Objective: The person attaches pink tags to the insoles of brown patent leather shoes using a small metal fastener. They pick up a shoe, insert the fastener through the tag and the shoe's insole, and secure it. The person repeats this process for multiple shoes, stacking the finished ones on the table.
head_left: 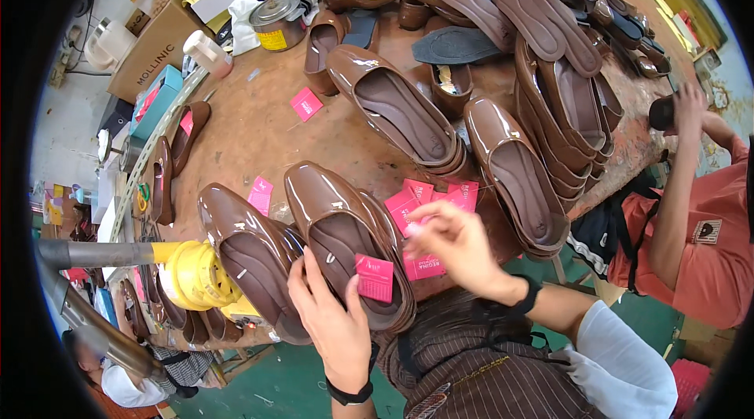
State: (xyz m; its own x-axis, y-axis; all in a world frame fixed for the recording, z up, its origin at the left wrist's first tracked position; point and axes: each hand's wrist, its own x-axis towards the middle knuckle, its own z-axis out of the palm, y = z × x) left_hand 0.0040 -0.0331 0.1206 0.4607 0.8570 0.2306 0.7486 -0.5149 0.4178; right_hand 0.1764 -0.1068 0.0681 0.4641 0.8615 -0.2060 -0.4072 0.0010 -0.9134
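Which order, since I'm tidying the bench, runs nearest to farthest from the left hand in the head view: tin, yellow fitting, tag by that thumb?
1. Tag: just right of the left hand's thumb.
2. Yellow fitting: on the left.
3. Tin: across the bench.

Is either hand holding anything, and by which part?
The left hand touches a brown shoe at its left side; whether it grips is unclear. Whether the right hand holds anything also cannot be told.
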